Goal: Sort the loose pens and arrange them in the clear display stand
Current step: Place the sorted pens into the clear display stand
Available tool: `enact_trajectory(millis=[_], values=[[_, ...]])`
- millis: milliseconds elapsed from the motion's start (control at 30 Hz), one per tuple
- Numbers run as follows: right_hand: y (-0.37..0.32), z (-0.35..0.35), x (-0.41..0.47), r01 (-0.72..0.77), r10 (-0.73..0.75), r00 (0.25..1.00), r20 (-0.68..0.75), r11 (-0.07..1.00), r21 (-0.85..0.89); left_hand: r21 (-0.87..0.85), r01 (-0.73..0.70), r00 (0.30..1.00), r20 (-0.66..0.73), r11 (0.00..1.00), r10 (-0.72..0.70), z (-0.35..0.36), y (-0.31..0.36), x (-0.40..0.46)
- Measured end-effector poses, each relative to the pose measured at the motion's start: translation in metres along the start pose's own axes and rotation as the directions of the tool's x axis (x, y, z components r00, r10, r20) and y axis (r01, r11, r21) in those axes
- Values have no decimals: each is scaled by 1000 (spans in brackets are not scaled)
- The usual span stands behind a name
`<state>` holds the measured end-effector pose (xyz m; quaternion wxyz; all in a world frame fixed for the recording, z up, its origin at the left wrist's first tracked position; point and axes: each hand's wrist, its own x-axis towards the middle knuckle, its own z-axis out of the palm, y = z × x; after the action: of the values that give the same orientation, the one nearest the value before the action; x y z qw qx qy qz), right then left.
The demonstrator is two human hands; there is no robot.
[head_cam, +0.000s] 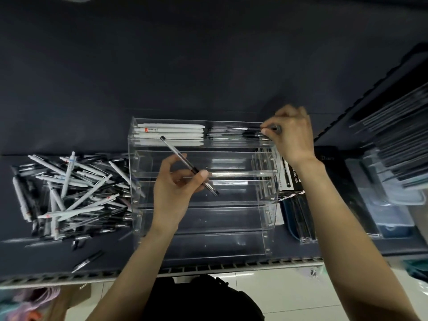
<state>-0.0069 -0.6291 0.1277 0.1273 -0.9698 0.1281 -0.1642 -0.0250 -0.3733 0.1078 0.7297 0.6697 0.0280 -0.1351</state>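
Pens: left hand (pixel 176 184) grips one clear pen (pixel 188 169); right hand (pixel 290 133) pinches another (pixel 274 129) at display stand's (pixel 139 200) 1 o'clock corner.

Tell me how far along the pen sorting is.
Early. Only the stand's top tier is filled: white pens on its left, dark pens on its right. The right hand is setting one there; the left hand holds a clear pen. Lower tiers look empty; the pile remains.

Dark counter (pixel 208 66) surface. Black-and-white gel ink pen box (pixel 290 176) just right of stand. Stacked clear plastic packets (pixel 393 144) far right. White tiled floor (pixel 289 295) below.
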Motion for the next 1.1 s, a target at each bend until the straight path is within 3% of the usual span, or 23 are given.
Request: enact_trajectory(millis=[233, 333, 433, 533, 633, 733, 800, 833, 900, 967, 1033, 1100], values=[[-5, 7, 6, -13, 14, 1000, 11, 996, -84, -200, 25, 996, 88, 979, -7, 8, 4, -1], [-4, 4, 2, -60, 59, 998, 7, 996, 61, -249, 69, 991, 126, 966, -39, 12, 4, 1], [-15, -15, -18, 4, 12, 998, -59, 962, 275, -262, 92, 990, 126, 961, -61, 23, 3, 4], [-41, -30, -51, 7, -78, 990, 121, 867, 497, -288, 72, 993, 111, 955, -42, 44, 8, 4], [-47, -27, -66, 43, -128, 982, 142, 872, 489, -297, 32, 994, 106, 954, 0, 65, 14, 4], [-31, -32, -56, 53, -68, 998, 19, 902, 429, -192, -17, 990, 134, 981, 43, 75, 16, 8], [-17, -35, -41, 31, -17, 999, -43, 932, 362, 79, -172, 976, 148, 982, 159, 72, 13, 15], [-10, -34, -32, 24, -5, 998, -63, 951, 307, 268, -298, 953, 142, 916, 268, 67, 10, 19], [0, -28, -16, -5, 14, 999, -45, 979, 204, 593, -507, 839, 173, 625, 516, 54, 4, 30], [3, -20, -5, -37, 32, 999, 32, 989, 143, 775, -533, 733, 223, 340, 642, 41, -4, 40], [1, -14, 0, -10, 2, 996, 86, 995, 97, 850, -488, 709, 252, 199, 659, 32, -11, 47], [-2, -11, 2, 22, -30, 993, 111, 997, 71, 871, -471, 707, 277, 140, 651, 27, -15, 51]])
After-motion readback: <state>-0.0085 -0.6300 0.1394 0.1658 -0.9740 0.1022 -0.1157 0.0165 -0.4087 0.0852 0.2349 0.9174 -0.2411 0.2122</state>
